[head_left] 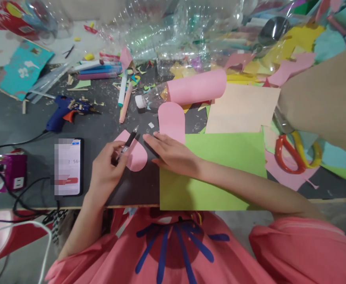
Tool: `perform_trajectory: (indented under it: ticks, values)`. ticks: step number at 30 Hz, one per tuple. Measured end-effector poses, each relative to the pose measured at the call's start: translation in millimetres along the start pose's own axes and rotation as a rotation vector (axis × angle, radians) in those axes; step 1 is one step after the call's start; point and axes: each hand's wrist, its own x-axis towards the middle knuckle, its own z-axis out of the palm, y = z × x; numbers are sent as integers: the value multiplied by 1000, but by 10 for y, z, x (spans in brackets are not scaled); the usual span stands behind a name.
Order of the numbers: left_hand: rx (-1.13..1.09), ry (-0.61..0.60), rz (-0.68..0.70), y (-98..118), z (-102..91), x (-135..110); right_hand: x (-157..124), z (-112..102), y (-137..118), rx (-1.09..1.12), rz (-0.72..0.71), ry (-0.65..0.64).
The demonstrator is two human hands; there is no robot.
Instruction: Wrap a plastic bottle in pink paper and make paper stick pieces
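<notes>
My left hand [110, 162] is closed around a black pen [130, 137], whose tip points up and away from me. Beneath that hand lies a small pink paper cutout [137, 157] with a rounded end, partly covered by the fingers. My right hand [173, 152] rests flat with its fingers stretched out to the left. Under it are the edge of a green paper sheet [220, 173] and the lower part of a pink paper strip [172, 118] with a round top. Behind the strip, a plastic bottle [195, 87] wrapped in pink paper lies on its side.
A blue glue gun [60, 112] and a phone [75, 165] lie at left. Markers [98, 71] and paper scraps spread behind. At right are scissors [291, 154] with red and yellow handles and a cream sheet [244, 108]. Clear plastic bottles [173, 35] crowd the back.
</notes>
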Motion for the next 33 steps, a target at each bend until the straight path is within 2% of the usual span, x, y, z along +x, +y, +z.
perform_trajectory:
  ticks: [2, 5, 7, 12, 16, 20, 24, 29, 33]
  values:
    - [46, 1, -5, -60, 9, -10, 14, -31, 18, -36, 66, 23]
    - [94, -16, 37, -129, 39, -7, -28, -107, 115, -91, 246, 67]
    - [98, -27, 65, -164, 68, 1, -79, -142, 183, -99, 292, 82]
    - [-39, 69, 51, -234, 132, 10, -110, -156, 215, -138, 186, 135]
    - [-153, 158, 70, -251, 165, 9, 36, -132, 136, -82, 132, 84]
    - [-161, 137, 44, -236, 175, 9, 117, -35, 101, -7, 175, 27]
    - [-151, 125, 14, -240, 176, 4, 18, 59, 164, -27, 291, 93]
    - [-159, 125, -5, -264, 191, -6, -41, -53, 208, 82, 213, 90]
    - [-187, 189, 6, -274, 206, -17, 139, -126, 90, 65, 172, 90]
